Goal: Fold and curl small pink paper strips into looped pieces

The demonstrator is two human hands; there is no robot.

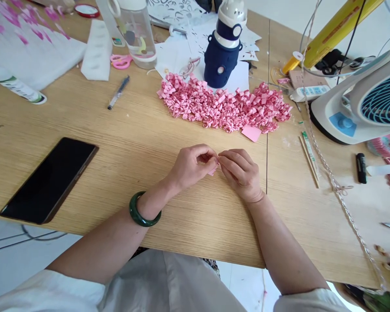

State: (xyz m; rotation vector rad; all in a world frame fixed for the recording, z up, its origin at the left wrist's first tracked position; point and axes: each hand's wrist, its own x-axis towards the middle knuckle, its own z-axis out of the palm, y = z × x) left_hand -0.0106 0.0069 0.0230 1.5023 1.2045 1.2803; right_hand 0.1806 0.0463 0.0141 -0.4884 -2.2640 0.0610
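Observation:
Both of my hands meet over the wooden table (123, 143) near its front edge. My left hand (191, 167), with a green bangle (142, 212) on its wrist, pinches a small pink paper piece (213, 169). My right hand (240, 173) pinches the same piece from the other side, fingers curled tight. Most of the paper is hidden between the fingertips. Just beyond my hands lies a long heap of curled pink paper pieces (224, 106), with one flat pink square (251, 133) at its near edge.
A black phone (50, 180) lies at the left. Behind the heap stand a navy bottle (224, 47), a clear bottle (136, 32), pink scissors (121, 61) and a pen (118, 92). A desk fan (364, 102), wooden sticks (309, 159) and a twisted cord (336, 186) are on the right.

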